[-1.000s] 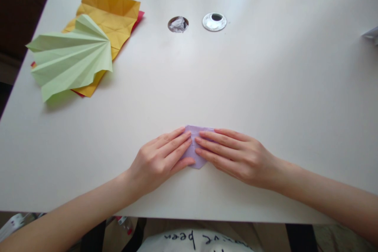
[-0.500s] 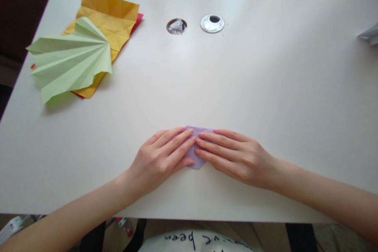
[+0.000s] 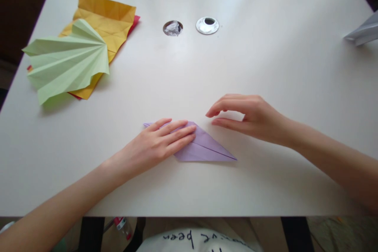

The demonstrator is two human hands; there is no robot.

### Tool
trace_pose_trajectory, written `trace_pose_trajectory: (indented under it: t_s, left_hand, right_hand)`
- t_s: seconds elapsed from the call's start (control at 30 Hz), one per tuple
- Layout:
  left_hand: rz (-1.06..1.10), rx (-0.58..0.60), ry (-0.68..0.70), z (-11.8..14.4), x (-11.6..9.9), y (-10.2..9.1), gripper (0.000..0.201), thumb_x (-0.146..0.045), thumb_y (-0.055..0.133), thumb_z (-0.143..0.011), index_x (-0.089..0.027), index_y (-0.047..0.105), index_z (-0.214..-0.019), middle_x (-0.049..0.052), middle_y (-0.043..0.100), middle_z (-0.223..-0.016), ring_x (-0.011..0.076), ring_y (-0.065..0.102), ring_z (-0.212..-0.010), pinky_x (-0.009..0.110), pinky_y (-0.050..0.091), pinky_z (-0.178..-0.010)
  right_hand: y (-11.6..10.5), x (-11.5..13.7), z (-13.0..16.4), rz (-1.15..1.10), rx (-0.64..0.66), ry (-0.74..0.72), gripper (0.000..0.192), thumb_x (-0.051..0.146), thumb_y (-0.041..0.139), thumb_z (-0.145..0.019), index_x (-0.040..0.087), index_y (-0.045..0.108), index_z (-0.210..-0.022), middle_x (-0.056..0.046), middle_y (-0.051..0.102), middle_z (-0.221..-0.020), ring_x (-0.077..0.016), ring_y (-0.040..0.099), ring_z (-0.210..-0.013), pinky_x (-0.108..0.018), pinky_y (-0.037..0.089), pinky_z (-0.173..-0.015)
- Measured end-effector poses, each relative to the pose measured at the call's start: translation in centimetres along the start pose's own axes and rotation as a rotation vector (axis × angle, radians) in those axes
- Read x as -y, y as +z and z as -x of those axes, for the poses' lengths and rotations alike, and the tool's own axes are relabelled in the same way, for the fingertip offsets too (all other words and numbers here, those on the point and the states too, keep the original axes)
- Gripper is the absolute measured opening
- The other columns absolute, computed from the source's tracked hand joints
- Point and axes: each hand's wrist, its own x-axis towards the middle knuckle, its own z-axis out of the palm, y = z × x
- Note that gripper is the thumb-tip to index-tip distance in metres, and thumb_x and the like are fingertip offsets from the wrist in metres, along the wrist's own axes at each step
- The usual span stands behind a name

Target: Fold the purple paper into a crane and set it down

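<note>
Head view: the left hand (image 3: 153,146) lies flat with its fingers spread and pressed down on the left part of a folded purple paper (image 3: 203,149), which rests on the white tabletop (image 3: 265,71) close to the near edge, about midway along it. The paper is a long, flat, pointed shape; its right tip points toward the near right and lies uncovered, and a small left tip shows past the fingers. A crease runs along its length.

The right hand (image 3: 251,116) is off the paper, just beyond and to the right of it, loosely curled with the fingers bent toward the thumb and holding nothing; whether its fingertips touch the tabletop cannot be told.

At the far left, a pleated pale green paper fan (image 3: 67,61) lies on top of a creased yellow sheet (image 3: 109,17), with a red sheet (image 3: 134,21) peeking out beneath; the stack reaches close to the left edge of the tabletop. Toward the far middle there is a round hole stuffed with crumpled foil (image 3: 173,28) and, just beside it, a shiny metal grommet (image 3: 207,25). A grey folded object (image 3: 362,31) sits at the far right edge, partly out of frame.

Between the stack, the two holes and the hands lies a wide stretch of bare surface; the right half is likewise open apart from the grey object.
</note>
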Motion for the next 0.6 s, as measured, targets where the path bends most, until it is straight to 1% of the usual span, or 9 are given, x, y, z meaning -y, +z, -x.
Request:
trace_pose_trajectory:
  t_s: [0.07, 0.1, 0.2, 0.27, 0.37, 0.47, 0.6]
  left_hand:
    - [-0.004, -0.020, 0.019, -0.2, 0.0, 0.0, 0.036, -0.010, 0.039, -0.092, -0.016, 0.048, -0.126, 0.005, 0.048, -0.135, 0.0182, 0.043, -0.125, 0.035, 0.038, -0.102]
    - [0.003, -0.034, 0.031, -0.3, -0.1, 0.0, 0.035, -0.009, 0.039, -0.091, -0.014, 0.049, -0.124, 0.006, 0.050, -0.134, 0.0187, 0.045, -0.124, 0.035, 0.039, -0.101]
    - [0.036, -0.082, 0.043, -0.5, -0.4, -0.1, 0.032, -0.008, 0.040, -0.090, -0.012, 0.052, -0.119, 0.008, 0.055, -0.128, 0.0196, 0.050, -0.119, 0.035, 0.045, -0.097]
    - [0.049, -0.112, 0.030, -0.7, -0.6, -0.2, 0.030, -0.008, 0.041, -0.090, -0.011, 0.054, -0.117, 0.008, 0.057, -0.126, 0.0206, 0.053, -0.117, 0.035, 0.048, -0.093]
    - [0.051, -0.126, 0.019, -0.8, -0.8, -0.2, 0.028, -0.008, 0.043, -0.089, -0.009, 0.055, -0.114, 0.009, 0.058, -0.124, 0.0227, 0.055, -0.114, 0.035, 0.051, -0.089]
    - [0.070, -0.131, 0.014, -0.8, -0.9, -0.2, 0.028, -0.008, 0.043, -0.089, -0.009, 0.055, -0.115, 0.010, 0.058, -0.123, 0.0229, 0.054, -0.115, 0.037, 0.052, -0.089]
    - [0.101, -0.133, 0.006, -0.8, -0.9, -0.2, 0.029, -0.008, 0.043, -0.089, -0.010, 0.054, -0.116, 0.010, 0.059, -0.122, 0.0221, 0.053, -0.116, 0.037, 0.051, -0.091]
  right_hand:
    - [0.1, -0.7, -0.6, -0.034, 0.109, 0.067, 0.007, 0.024, 0.059, -0.080, 0.018, 0.062, -0.079, -0.002, 0.065, -0.076, -0.0120, 0.058, -0.071, -0.023, 0.046, -0.064]
    - [0.4, -0.9, -0.8, -0.018, 0.132, 0.068, 0.008, 0.024, 0.060, -0.079, 0.017, 0.061, -0.074, -0.002, 0.064, -0.072, -0.0121, 0.056, -0.069, -0.023, 0.044, -0.062]
    - [1.2, -1.1, -1.1, 0.054, 0.141, 0.042, 0.013, 0.024, 0.062, -0.077, 0.017, 0.057, -0.067, 0.000, 0.058, -0.064, -0.0113, 0.049, -0.064, -0.023, 0.039, -0.060]
    - [1.3, -1.0, -1.2, 0.070, 0.165, 0.040, 0.016, 0.025, 0.062, -0.077, 0.017, 0.056, -0.065, 0.001, 0.056, -0.063, -0.0112, 0.048, -0.064, -0.023, 0.037, -0.060]
    - [1.1, -0.8, -1.2, 0.077, 0.219, 0.058, 0.017, 0.027, 0.064, -0.076, 0.017, 0.056, -0.065, 0.000, 0.056, -0.066, -0.0122, 0.048, -0.068, -0.023, 0.036, -0.061]
    - [0.6, -0.5, -1.0, 0.112, 0.279, 0.081, 0.017, 0.029, 0.065, -0.075, 0.017, 0.057, -0.066, 0.000, 0.056, -0.067, -0.0131, 0.048, -0.070, -0.023, 0.035, -0.061]
    - [0.3, -0.2, -0.6, 0.151, 0.343, 0.107, 0.019, 0.030, 0.066, -0.074, 0.017, 0.057, -0.063, 0.001, 0.056, -0.065, -0.0129, 0.047, -0.068, -0.023, 0.034, -0.059]
